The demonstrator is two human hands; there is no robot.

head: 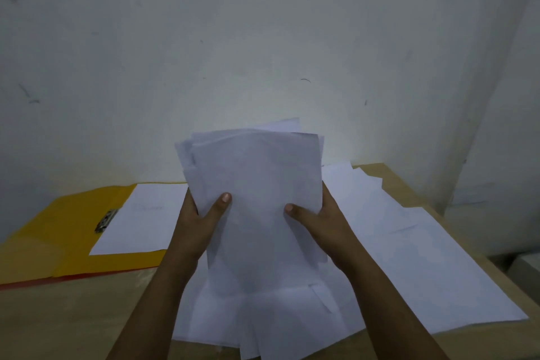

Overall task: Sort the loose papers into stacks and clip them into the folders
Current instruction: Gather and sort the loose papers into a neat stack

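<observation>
Hands grip 1 uneven stack of white papers [254, 202] upright above the table [73, 316], its long axis running vertically and the top edge tipped toward the wall. The left hand [201, 213] and right hand [318, 216] clamp its 2 sides, thumbs across the front. Loose sheets [409, 242] lie beneath and rightward; a yellow folder [58, 228] lies open at left, holding 1 sheet.

Pale wall [263, 38] fills upper view, marked with dark scuffs and short scratches. Second wall face [508, 126] angles in at right, forming shadowed corner. Light wooden table [73, 316] runs along wall, grain faintly visible. Whitish block-like object [523, 269] beyond table's right edge, too dim to identify.
</observation>
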